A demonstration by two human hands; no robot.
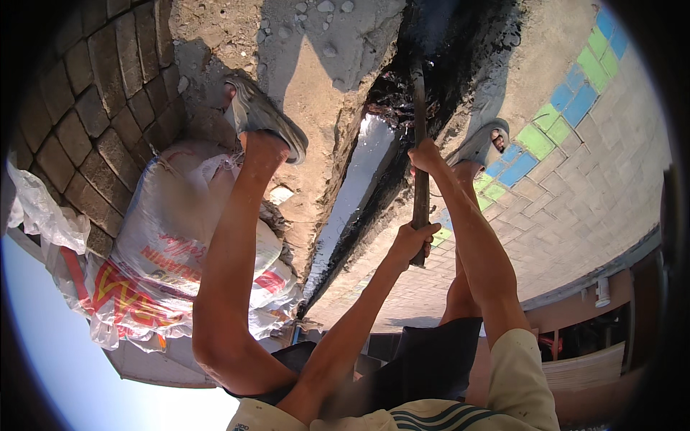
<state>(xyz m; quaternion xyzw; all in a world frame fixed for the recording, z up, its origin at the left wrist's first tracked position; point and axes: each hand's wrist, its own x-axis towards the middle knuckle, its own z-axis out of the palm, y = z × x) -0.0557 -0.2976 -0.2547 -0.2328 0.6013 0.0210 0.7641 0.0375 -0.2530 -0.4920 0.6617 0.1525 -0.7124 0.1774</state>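
A long dark wooden pole [421, 108] stands in front of me, its far end down in a narrow drain full of black muck [402, 93]. Whatever is fixed to that end, if anything, is hidden. My right hand [429, 158] is closed round the pole at mid-length. Nearer my body, my left hand [415, 241] grips it close to its butt end, thumb sticking out to the side. Between the drain's walls, standing water [352, 190] reflects the bright sky.
My feet, in grey clogs [267, 118], straddle the drain on its concrete edges. Stuffed white sacks [180, 237] lie at left against a block wall [93, 122]. Right of the drain runs paving [575, 194] with blue and green painted bricks [550, 133]. Loose stones [325, 7] dot the far left bank.
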